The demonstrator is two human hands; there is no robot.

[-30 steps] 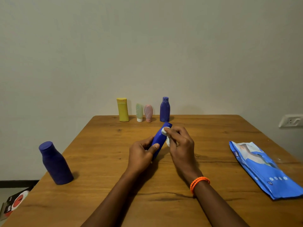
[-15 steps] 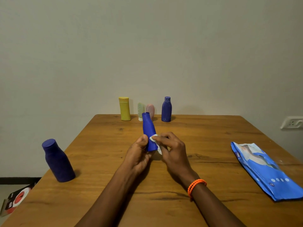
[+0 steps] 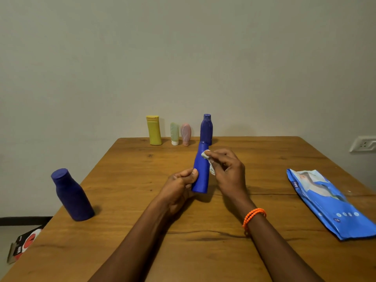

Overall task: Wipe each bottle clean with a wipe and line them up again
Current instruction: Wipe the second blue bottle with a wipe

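Presently, both forearms reach in from the near edge of the wooden table [image 3: 203, 251], the right wrist carrying an orange beaded bracelet [image 3: 254, 215]. The left hand [image 3: 179, 187] is closed round the lower part of a bright blue bottle [image 3: 201, 171], thumb pressed to its left side, the remaining fingers curled behind and under it; the bottle is held roughly upright, leaning slightly, base toward the person and cap end away. The right hand [image 3: 227, 171] pinches a small crumpled white wipe [image 3: 206, 156] between thumb and fingertips and holds it against the upper right side of the bottle; the other fingers are loosely bent and grip nothing else. Part of the wipe hangs down beside the bottle, below those fingertips. Well left of the left hand, near the table's left edge, stands a dark blue bottle [image 3: 71, 196], upright and untouched. Well right of the right hand lies a blue wipe packet [image 3: 329, 202], flat on the table. Beyond the fingertips, along the far edge, four items stand in a row: a yellow bottle [image 3: 154, 130], a pale green tube [image 3: 174, 133], a pink tube [image 3: 185, 134] and a second dark blue bottle [image 3: 206, 129], the last directly behind the held bottle's cap. A wall socket [image 3: 363, 143] sits far right. A red and black box [image 3: 22, 246] lies on the floor, lower left.
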